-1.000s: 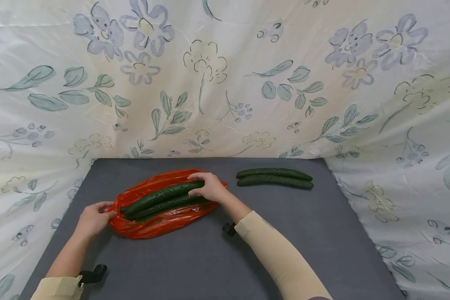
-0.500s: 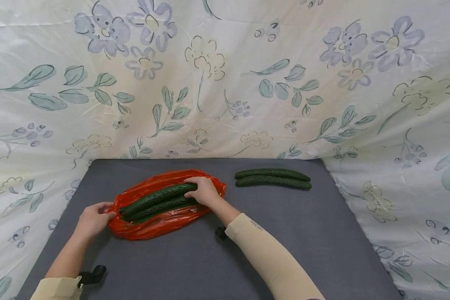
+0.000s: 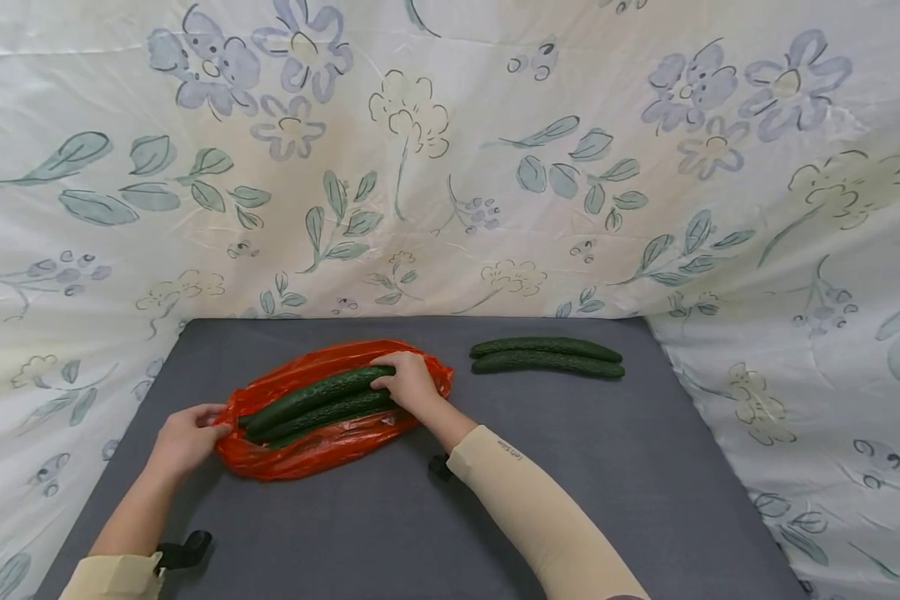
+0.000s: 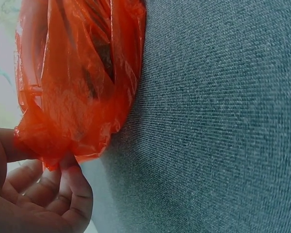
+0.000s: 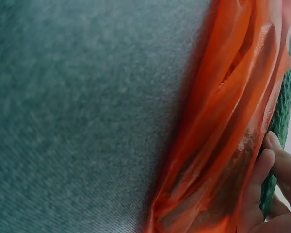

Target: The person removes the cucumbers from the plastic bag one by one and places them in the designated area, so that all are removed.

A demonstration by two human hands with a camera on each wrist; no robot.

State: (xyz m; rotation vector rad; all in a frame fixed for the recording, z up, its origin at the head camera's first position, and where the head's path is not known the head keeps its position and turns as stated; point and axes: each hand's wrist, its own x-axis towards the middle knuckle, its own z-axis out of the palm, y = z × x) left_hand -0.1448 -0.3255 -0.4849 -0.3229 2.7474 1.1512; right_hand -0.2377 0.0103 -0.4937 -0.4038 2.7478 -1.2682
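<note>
A red plastic bag lies on its side on the grey table, its opening facing up. Inside it, cucumbers rest side by side along the bag's length. My left hand pinches the gathered left end of the bag; in the left wrist view the thumb and fingers squeeze the bunched plastic. At the right end, my right hand reaches over the opening and grips the upper cucumber near its right tip. The right wrist view shows fingertips at a dark green, bumpy cucumber beside the bag's wall.
Two more cucumbers lie together at the back right of the grey table. A floral curtain hangs behind and along both sides of the table.
My right hand has moved slightly left, from spread fingers over the cucumbers to a grip on the upper one. The left hand keeps its pinch on the bag.
</note>
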